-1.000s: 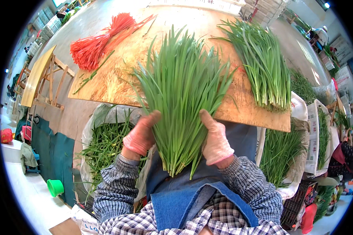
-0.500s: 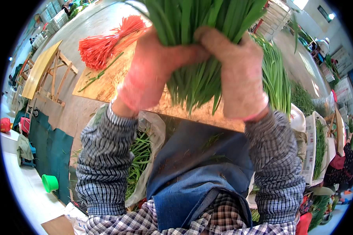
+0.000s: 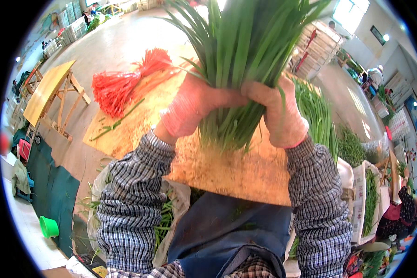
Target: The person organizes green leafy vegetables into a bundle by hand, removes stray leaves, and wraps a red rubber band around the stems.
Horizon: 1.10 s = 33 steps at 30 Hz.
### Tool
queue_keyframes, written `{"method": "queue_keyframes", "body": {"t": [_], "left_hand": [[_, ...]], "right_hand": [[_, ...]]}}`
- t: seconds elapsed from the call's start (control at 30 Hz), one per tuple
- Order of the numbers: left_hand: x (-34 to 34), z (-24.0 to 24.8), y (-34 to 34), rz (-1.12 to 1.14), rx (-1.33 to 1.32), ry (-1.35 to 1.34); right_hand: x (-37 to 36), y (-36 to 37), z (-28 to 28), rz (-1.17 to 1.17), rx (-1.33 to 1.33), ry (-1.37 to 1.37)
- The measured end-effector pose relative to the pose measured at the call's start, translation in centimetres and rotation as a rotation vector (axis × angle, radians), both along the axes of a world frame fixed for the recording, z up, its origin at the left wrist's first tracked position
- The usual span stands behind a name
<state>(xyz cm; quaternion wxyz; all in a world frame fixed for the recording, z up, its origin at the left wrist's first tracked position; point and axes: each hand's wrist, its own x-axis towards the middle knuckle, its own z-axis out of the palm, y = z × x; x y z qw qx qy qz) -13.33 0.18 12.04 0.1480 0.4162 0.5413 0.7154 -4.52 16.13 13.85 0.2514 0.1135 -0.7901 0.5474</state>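
Note:
A thick bunch of garlic chives (image 3: 245, 51) stands upright above the wooden board (image 3: 236, 180). My left hand (image 3: 194, 104), in a pinkish glove, closes round its left side. From the right, my gloved right hand (image 3: 280, 111) wraps the same bunch, and the two thumbs almost meet across its front. The lower ends are blurred close to the board; I cannot tell whether they touch it. A loose pile of long chives (image 3: 316, 113) lies at the board's right side, beyond my right wrist.
Red plastic strips (image 3: 120, 90) and a few stray stalks (image 3: 120, 121) lie on the board's left. Below left is a plastic bag (image 3: 178, 197) with greens; a white crate (image 3: 360, 204) stands at right. A wooden trestle table (image 3: 51, 90) and green bucket (image 3: 48, 227) are farther left.
The view has tilted up, so the board sits lower in the picture. Both hands still grip the bunch, which appears more upright, with more of its leaves showing above the hands.

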Motion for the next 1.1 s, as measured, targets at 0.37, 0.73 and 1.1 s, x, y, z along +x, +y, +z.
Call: {"method": "queue_keyframes", "body": {"t": [0.37, 0.73, 1.1], "left_hand": [[-1.5, 4.4, 2.6, 0.042, 0.019, 0.068], [-2.1, 3.0, 4.6, 0.467, -0.139, 0.870], [-1.8, 1.5, -3.5, 0.338, -0.188, 0.689]], "right_hand": [[-2.0, -0.1, 5.1, 0.098, -0.372, -0.029], [-3.7, -1.9, 6.8, -0.164, 0.278, 0.244], [-7.4, 1.5, 6.5, -0.610, 0.876, 0.287]]}}
